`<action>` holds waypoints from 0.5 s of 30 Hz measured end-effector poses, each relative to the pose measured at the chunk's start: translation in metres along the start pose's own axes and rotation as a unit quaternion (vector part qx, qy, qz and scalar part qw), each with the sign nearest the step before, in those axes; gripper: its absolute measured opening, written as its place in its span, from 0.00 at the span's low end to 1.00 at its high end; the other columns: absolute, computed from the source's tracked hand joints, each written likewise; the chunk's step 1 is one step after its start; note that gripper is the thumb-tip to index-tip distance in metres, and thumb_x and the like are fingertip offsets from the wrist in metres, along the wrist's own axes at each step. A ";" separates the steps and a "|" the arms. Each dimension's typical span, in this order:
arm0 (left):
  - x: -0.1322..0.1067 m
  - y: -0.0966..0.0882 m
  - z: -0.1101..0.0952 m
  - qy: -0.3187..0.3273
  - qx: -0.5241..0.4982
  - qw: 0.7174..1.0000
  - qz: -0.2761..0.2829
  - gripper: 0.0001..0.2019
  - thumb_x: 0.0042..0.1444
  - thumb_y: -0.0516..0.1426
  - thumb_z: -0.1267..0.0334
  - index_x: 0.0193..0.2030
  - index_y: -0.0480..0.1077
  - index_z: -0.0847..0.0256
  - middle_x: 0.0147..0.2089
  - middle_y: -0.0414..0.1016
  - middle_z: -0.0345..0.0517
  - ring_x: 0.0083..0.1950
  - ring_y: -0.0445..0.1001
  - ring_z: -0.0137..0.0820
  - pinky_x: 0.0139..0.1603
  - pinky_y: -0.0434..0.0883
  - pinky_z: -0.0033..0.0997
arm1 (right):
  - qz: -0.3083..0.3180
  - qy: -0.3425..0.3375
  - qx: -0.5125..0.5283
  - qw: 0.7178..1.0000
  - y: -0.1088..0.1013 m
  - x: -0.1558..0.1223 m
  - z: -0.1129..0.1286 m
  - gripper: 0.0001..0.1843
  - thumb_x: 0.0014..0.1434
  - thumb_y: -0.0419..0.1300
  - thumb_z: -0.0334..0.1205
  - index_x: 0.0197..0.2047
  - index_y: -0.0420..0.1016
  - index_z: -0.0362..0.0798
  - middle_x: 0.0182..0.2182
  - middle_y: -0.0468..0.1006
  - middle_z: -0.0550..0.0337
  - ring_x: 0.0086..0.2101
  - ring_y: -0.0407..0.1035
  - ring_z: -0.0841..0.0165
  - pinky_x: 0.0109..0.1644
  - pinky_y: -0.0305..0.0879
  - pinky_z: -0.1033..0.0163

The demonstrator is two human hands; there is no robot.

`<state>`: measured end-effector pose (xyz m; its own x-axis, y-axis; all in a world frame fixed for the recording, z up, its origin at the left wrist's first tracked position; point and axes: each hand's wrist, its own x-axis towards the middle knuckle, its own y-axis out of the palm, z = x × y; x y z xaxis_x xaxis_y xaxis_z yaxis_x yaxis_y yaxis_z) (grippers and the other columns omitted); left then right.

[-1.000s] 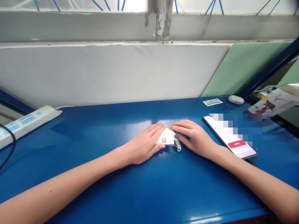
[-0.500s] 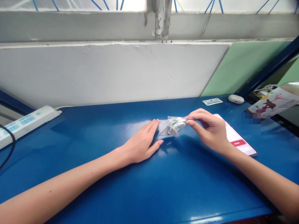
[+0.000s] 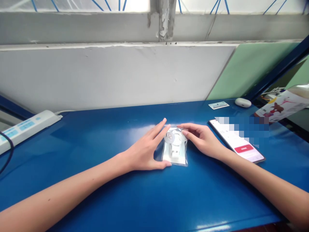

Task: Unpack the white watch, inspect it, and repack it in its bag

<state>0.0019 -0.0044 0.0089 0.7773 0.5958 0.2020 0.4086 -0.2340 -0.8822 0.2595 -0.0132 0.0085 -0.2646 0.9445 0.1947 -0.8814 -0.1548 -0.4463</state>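
A small clear plastic bag holding white parts lies flat on the blue table in the middle. My left hand rests on the table at the bag's left edge, fingers stretched out, thumb at its near corner. My right hand touches the bag's far right corner with its fingertips, fingers extended and lying low.
A phone with a lit screen lies right of my right hand. Behind it sit a small card and a white earbud case. A printed paper bag is at the right edge. A white power strip lies at far left.
The bag was folded under both hands, then my right hand lifted it. Now it lies unfolded flat on the table, with both hands at its edges.
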 end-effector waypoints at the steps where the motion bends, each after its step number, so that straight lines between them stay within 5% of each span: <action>1: 0.001 0.000 0.000 -0.001 0.005 1.000 0.011 0.55 0.53 0.65 0.46 0.76 0.35 0.57 0.78 0.32 0.59 0.77 0.40 0.52 0.72 0.54 0.54 | 0.014 -0.003 -0.009 1.000 0.000 0.000 -0.002 0.17 0.67 0.56 0.44 0.55 0.76 0.47 0.43 0.84 0.52 0.41 0.79 0.59 0.45 0.77 0.52; 4: 0.003 0.000 0.001 -0.018 0.020 0.999 0.047 0.52 0.55 0.62 0.40 0.76 0.41 0.62 0.77 0.41 0.62 0.77 0.42 0.50 0.73 0.53 0.54 | 0.030 -0.062 -0.098 0.993 0.000 -0.001 -0.006 0.18 0.69 0.53 0.41 0.59 0.73 0.47 0.51 0.81 0.49 0.49 0.76 0.57 0.52 0.74 0.48; 8: 0.004 0.001 0.000 -0.041 0.054 0.995 0.077 0.52 0.55 0.58 0.34 0.73 0.48 0.73 0.75 0.46 0.67 0.76 0.45 0.51 0.74 0.49 0.52 | 0.025 -0.178 -0.266 0.947 -0.003 -0.004 -0.004 0.17 0.69 0.52 0.40 0.56 0.75 0.44 0.54 0.78 0.45 0.54 0.71 0.55 0.59 0.69 0.45; 15: 0.004 0.003 -0.003 -0.093 0.084 0.991 0.049 0.51 0.57 0.55 0.33 0.73 0.49 0.74 0.75 0.46 0.68 0.76 0.44 0.53 0.72 0.53 0.55 | 0.150 -0.156 -0.342 0.914 -0.011 -0.005 0.002 0.43 0.63 0.57 0.59 0.70 0.57 0.37 0.68 0.60 0.38 0.67 0.54 0.48 0.67 0.59 0.41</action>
<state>0.0077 -0.0045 0.0084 0.7014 0.7115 0.0438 0.2383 -0.1761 -0.9551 0.2701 -0.0169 0.0138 -0.6475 0.7439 0.1652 -0.3277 -0.0762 -0.9417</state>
